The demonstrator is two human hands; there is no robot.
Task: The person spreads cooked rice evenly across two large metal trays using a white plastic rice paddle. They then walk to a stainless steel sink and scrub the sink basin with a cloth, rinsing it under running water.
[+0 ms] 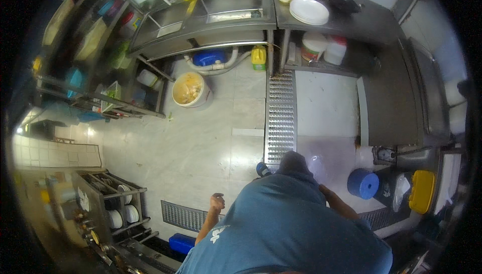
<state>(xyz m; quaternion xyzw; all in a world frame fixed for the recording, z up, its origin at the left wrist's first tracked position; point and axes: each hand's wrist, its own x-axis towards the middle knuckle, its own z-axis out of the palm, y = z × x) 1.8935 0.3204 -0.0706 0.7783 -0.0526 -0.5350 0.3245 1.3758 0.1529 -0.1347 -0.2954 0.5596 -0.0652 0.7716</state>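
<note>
My left hand (217, 202) hangs beside my body over the tiled floor, its fingers loosely curled and nothing visible in it. Most of my right hand (324, 192) is hidden by my blue shirt; only a part near the wrist shows, so what it holds cannot be seen. Ahead on the floor stands a white bucket (190, 90) filled with yellowish food scraps. A metal drain grate (280, 129) runs from near my feet towards the counter. Close to my right arm is a blue cylindrical container (363, 184).
A stainless steel sink (233, 4) and counter (339, 21) line the far side, with a stack of white plates (309, 11) on top. Shelving (113, 100) stands left; a plate rack (124, 195) is nearer. A yellow lid (421, 192) lies at right.
</note>
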